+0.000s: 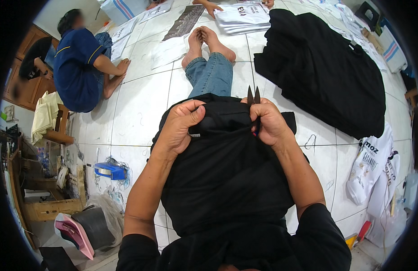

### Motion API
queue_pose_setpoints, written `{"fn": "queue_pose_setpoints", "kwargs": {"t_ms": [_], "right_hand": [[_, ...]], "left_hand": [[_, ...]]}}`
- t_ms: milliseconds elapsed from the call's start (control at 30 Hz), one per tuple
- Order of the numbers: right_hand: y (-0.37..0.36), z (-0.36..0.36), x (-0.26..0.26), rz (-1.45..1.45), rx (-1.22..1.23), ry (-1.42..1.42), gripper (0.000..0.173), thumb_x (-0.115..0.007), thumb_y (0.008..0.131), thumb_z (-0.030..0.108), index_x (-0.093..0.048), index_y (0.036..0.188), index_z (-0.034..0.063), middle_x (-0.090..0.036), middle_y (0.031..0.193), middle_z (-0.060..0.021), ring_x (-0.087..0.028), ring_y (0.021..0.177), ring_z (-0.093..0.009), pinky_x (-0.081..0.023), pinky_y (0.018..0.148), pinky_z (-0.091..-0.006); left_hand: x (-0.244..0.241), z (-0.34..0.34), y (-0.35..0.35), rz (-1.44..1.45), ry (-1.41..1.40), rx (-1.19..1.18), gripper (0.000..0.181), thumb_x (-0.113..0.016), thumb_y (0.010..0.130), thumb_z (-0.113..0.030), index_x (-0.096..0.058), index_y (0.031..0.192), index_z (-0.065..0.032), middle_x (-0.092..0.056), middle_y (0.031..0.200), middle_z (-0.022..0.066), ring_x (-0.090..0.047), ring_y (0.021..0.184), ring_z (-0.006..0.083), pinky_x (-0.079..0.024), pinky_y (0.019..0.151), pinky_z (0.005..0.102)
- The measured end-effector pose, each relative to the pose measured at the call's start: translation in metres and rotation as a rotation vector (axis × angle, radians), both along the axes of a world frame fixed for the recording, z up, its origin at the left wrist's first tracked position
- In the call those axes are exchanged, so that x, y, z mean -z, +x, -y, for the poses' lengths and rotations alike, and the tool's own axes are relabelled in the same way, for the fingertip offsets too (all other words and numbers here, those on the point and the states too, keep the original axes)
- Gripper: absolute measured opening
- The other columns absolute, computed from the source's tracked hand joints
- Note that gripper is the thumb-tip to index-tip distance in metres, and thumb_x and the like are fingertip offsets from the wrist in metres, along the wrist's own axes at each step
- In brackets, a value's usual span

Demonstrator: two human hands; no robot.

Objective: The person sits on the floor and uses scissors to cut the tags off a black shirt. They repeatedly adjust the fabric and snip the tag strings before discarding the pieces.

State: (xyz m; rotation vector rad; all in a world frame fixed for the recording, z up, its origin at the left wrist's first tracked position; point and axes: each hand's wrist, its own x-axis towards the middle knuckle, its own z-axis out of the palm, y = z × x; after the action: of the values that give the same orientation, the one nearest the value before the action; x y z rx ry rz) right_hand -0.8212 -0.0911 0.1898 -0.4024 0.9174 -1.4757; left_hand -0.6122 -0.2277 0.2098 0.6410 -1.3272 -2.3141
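A black cloth garment [225, 176] is spread over my lap. My left hand [185, 122] pinches its upper edge between thumb and fingers, just above a small white label [195, 135]. On the other side of that edge, my right hand [268, 118] grips the fabric along with a pair of small scissors [253, 95]. The dark blades point away from me, their tips slightly apart. Most of the scissors' handle is hidden in the palm, with a bit of red and blue showing below. Between the two hands the cloth edge is held stretched.
A large heap of black garments [325, 71] lies on the tiled floor to the right. Ahead, another person's hand [213, 8] touches a stack of white printed garments [242, 18]. A person in a navy shirt [78, 64] squats at left, above a blue dustpan [110, 171].
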Motion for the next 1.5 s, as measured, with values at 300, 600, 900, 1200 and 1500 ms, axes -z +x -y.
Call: {"fn": "queue_pose_setpoints", "kwargs": {"t_ms": [300,600,900,1200,1500], "right_hand": [[0.003,0.007,-0.012,-0.054,0.068,0.008,0.012,-0.056,0.072,0.005,-0.063,0.082,0.0041,-0.056,0.068,0.0018,-0.047,0.054,-0.007,-0.038,0.048,-0.0205],[0.035,-0.010,-0.019,-0.925,0.270,-0.189,0.011,-0.070,0.088,0.009,-0.070,0.097,0.0028,-0.067,0.091,-0.0078,-0.064,0.080,-0.018,-0.049,0.072,-0.0283],[0.051,-0.010,-0.026,-1.091,0.232,-0.188,0.014,-0.076,0.083,0.011,-0.070,0.089,-0.0006,-0.066,0.080,-0.0113,-0.062,0.068,-0.023,-0.046,0.063,-0.0329],[0.042,-0.009,-0.029,-1.033,0.230,-0.194,0.015,-0.073,0.085,0.011,-0.068,0.085,-0.0023,-0.062,0.071,-0.0071,-0.057,0.064,-0.016,-0.043,0.061,-0.0305],[0.021,-0.005,-0.037,0.021,0.102,-0.122,0.013,-0.073,0.086,0.019,-0.068,0.085,0.0068,-0.060,0.071,0.0012,-0.049,0.060,-0.004,-0.037,0.055,-0.0179]], "left_hand": [[-0.025,-0.010,-0.002,0.181,0.003,0.158,0.024,-0.069,0.095,-0.018,-0.069,0.108,0.0019,-0.073,0.096,0.0036,-0.065,0.085,0.0066,-0.051,0.079,0.0211],[-0.021,-0.009,-0.004,0.153,-0.047,0.075,0.022,-0.070,0.094,-0.018,-0.069,0.107,-0.0004,-0.072,0.096,-0.0003,-0.063,0.085,0.0029,-0.046,0.081,0.0199],[-0.029,-0.016,-0.004,0.191,-0.289,0.059,0.018,-0.071,0.094,-0.019,-0.070,0.102,-0.0028,-0.065,0.089,-0.0056,-0.054,0.079,0.0003,-0.045,0.071,0.0184],[-0.029,-0.016,-0.002,0.207,-0.405,0.048,0.019,-0.070,0.095,-0.020,-0.070,0.100,-0.0017,-0.064,0.084,-0.0061,-0.052,0.075,-0.0001,-0.044,0.067,0.0176],[-0.035,-0.020,-0.003,0.177,-0.245,0.028,0.019,-0.069,0.095,-0.019,-0.069,0.101,-0.0015,-0.066,0.087,-0.0044,-0.056,0.077,-0.0001,-0.045,0.068,0.0169]]}}
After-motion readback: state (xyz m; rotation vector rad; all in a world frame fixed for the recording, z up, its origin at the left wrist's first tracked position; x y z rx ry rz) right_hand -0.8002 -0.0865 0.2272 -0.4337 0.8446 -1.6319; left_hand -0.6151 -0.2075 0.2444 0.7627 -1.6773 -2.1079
